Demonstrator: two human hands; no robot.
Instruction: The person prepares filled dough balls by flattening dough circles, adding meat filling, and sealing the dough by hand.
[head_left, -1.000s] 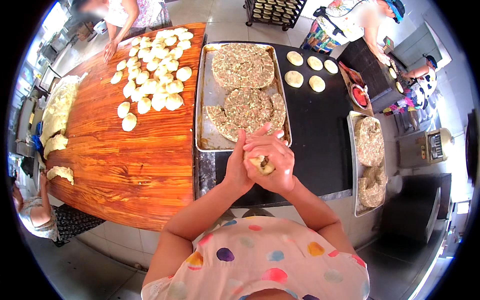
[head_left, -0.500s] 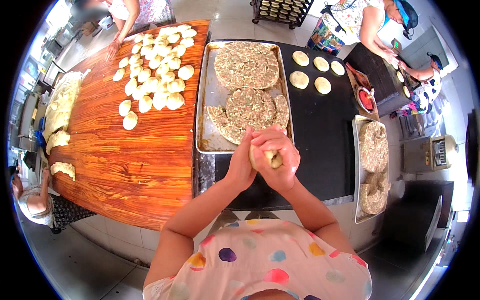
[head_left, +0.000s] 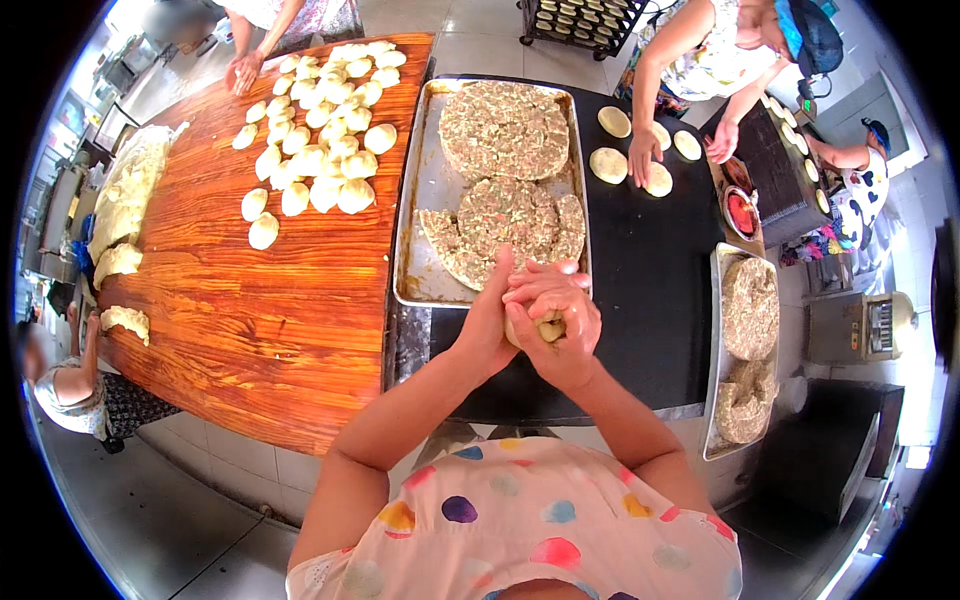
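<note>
Your left hand (head_left: 489,318), fingers extended, grip unclear, meets your right hand (head_left: 570,345), curled round pale, round dough piece (head_left: 549,328) above black tabletop (head_left: 645,330). Dough opening looks smaller than second ago; likely nearer closed. Co-worker's hand (head_left: 645,155) now reaches flat, pale round cakes (head_left: 609,165).

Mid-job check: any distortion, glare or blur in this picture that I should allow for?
Head view: the fisheye lens bows the near edge of the wooden table; head view: strong light leaves the dough balls pale, with little surface detail; head view: left hand and right hand look reasonably sharp.
</note>
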